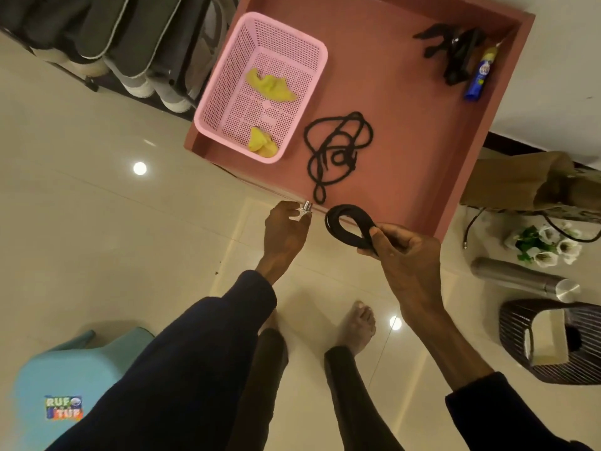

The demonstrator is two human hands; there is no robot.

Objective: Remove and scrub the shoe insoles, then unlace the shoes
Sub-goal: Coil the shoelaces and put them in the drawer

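1. Shoes (136, 60) at upper left are cut off by the frame edge. The dark object (455, 53) in the drawer's (406, 131) far corner cannot be identified.
2. A black coiled lace (344, 222) is pinched by the right hand (406, 252) over the drawer's front edge.
3. A black loose lace (335, 151) is seen tangled inside the drawer.
4. The knob (305, 208) is gripped by the left hand (284, 229).

Our left hand (284, 231) pinches the metal knob (305, 208) on the front edge of the pink drawer (406, 125). Just beside it, our right hand (403, 252) grips a coiled black shoelace (340, 236). Beyond both hands a loose black shoelace (340, 156) lies tangled in the drawer, and a pink basket (227, 76) sits farther off past the left hand.
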